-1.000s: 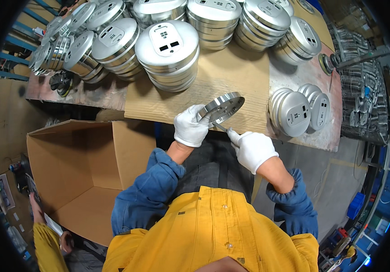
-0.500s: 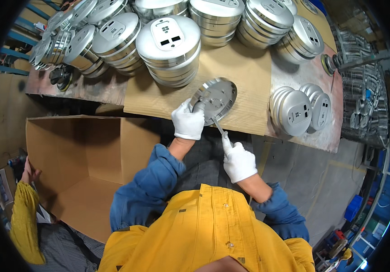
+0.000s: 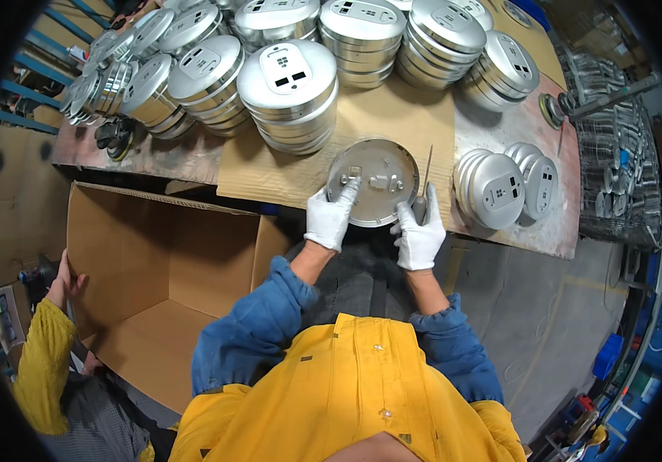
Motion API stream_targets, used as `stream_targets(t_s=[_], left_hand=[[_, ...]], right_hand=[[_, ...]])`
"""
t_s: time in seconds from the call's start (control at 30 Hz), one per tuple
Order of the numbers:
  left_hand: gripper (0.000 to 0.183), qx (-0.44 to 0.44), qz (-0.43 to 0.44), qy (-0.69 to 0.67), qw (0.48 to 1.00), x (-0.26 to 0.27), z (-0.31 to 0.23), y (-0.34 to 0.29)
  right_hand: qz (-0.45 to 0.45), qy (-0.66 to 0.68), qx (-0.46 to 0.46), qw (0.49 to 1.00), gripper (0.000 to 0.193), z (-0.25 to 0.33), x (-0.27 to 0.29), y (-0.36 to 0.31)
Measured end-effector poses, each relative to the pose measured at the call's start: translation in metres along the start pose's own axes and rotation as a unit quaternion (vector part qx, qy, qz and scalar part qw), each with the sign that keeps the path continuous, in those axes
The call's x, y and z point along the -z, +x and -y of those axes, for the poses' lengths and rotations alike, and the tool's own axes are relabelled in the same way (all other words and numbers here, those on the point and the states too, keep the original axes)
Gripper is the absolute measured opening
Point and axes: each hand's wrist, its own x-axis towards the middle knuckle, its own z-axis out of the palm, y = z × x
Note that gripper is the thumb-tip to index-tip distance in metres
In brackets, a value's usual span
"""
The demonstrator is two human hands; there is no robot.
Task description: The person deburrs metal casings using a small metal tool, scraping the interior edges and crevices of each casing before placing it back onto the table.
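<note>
A round metal cover (image 3: 377,202) faces me with its hollow inner side, showing small raised parts and cutouts. It is held at the front edge of the table, over the brown cardboard sheet. My left hand (image 3: 329,219), in a white glove, grips its left rim, thumb on the inner face. My right hand (image 3: 421,240), gloved too, is closed round the grey handle of a thin file-like hand tool (image 3: 428,171), whose blade points away from me. The fingers of that hand also touch the cover's lower right rim. The handle is partly hidden by the glove.
Stacks of silver round covers (image 3: 289,96) crowd the table's far side. More finished-side-up covers (image 3: 499,191) lean together at the right. A large open cardboard box (image 3: 162,254) stands front left, with another person's hand (image 3: 63,281) at its edge. A sander (image 3: 115,137) lies far left.
The cover has turned from tilted to facing me more squarely. The tool has left its rim and now points upward beside it. The cardboard box has shifted right.
</note>
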Motion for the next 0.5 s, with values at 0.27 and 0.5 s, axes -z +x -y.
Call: stream_targets(t_s=[0.27, 0.5], left_hand=[[0.033, 0.052, 0.095, 0.182, 0.977, 0.016, -0.008, 0.041], [0.024, -0.107, 0.034, 0.094, 0.989, 0.014, 0.002, 0.025]], right_hand=[[0.073, -0.203, 0.269, 0.939, 0.050, -0.016, 0.013, 0.056], [0.199, -0.470, 0.304, 0.804, 0.041, 0.051, 0.055, 0.007]])
